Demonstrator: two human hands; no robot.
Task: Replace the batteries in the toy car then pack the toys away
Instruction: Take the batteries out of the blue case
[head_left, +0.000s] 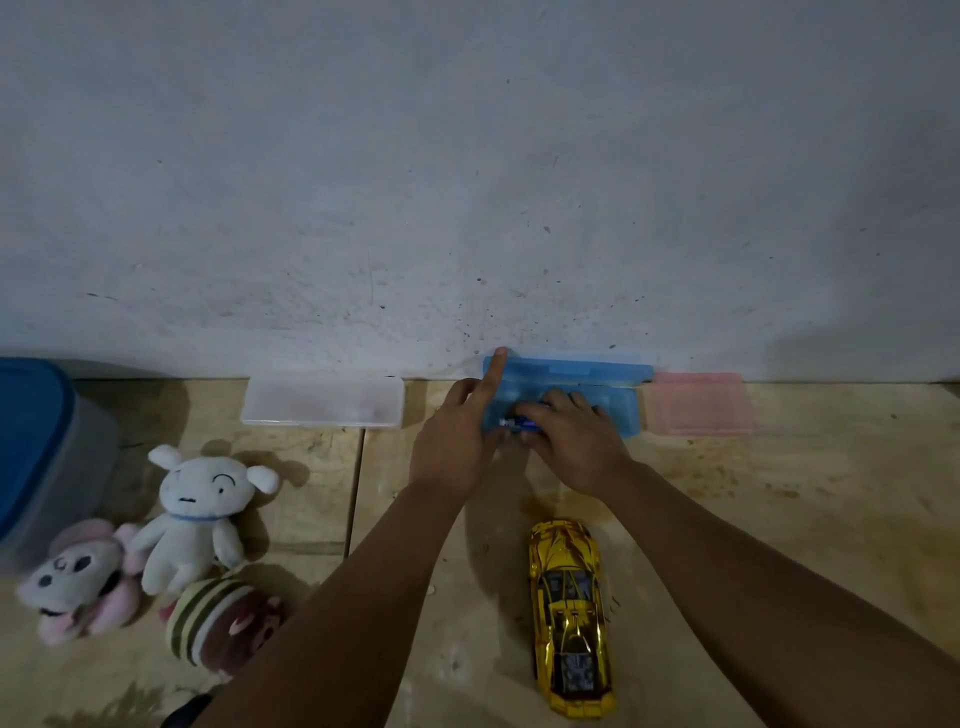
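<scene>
Blue case (597, 382) lid propped by left hand (457, 441) forefinger.

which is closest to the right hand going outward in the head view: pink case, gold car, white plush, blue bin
From the right hand:
1. Gold car, just below it.
2. Pink case, to its right by the wall; close to the car's distance.
3. White plush, left.
4. Blue bin, far left.
</scene>
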